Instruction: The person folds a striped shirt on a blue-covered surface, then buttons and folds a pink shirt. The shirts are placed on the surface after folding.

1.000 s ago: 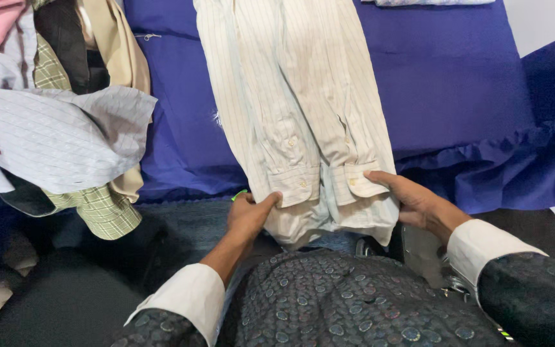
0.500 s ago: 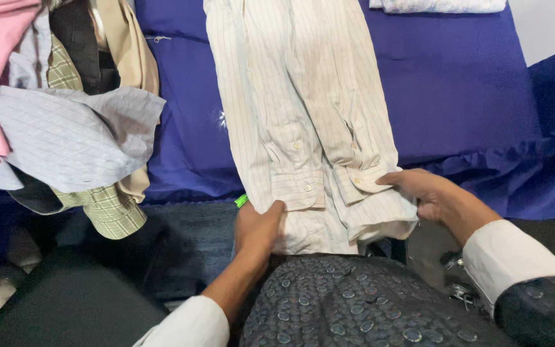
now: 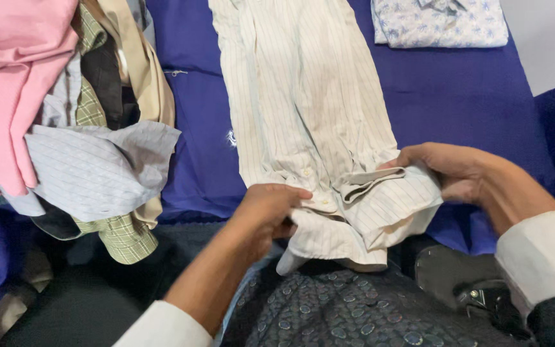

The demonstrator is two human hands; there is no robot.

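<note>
A cream pinstriped shirt [image 3: 303, 96] lies lengthwise on the blue cloth-covered surface [image 3: 457, 96], its sleeves folded down along the body. My left hand [image 3: 266, 209] pinches the shirt's lower left edge by the cuffs. My right hand [image 3: 451, 170] grips the lower right corner and has lifted it, so the hem bunches upward between both hands.
A heap of loose clothes [image 3: 65, 115] sits at the left: pink, grey striped, green checked, tan and black pieces. A folded pale blue floral shirt [image 3: 441, 22] lies at the far right. My dark patterned garment fills the bottom of the view.
Both hands have closed on the shirt's bottom end and raised it off the surface, folding the hem upward. The view has shifted, bringing the folded floral shirt into sight.
</note>
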